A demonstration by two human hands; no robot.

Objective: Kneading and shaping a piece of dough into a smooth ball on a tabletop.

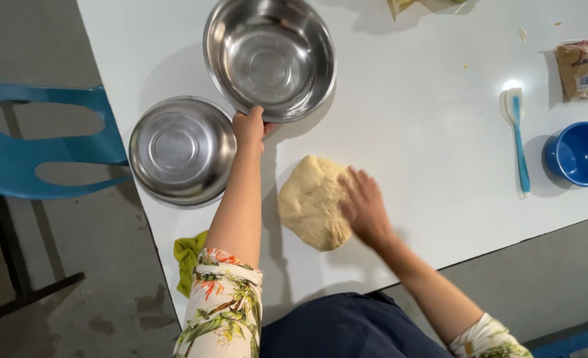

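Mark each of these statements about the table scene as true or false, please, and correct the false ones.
1. The left hand grips the rim of the upper steel bowl. True.
2. The right hand rests on the dough. True.
3. The dough lies inside a steel bowl. False: it lies directly on the white table.
4. The spatula stands inside the blue cup. False: it lies flat on the table, to the left of the cup.
5. A second steel bowl sits near the table edge, beside a blue chair. True.
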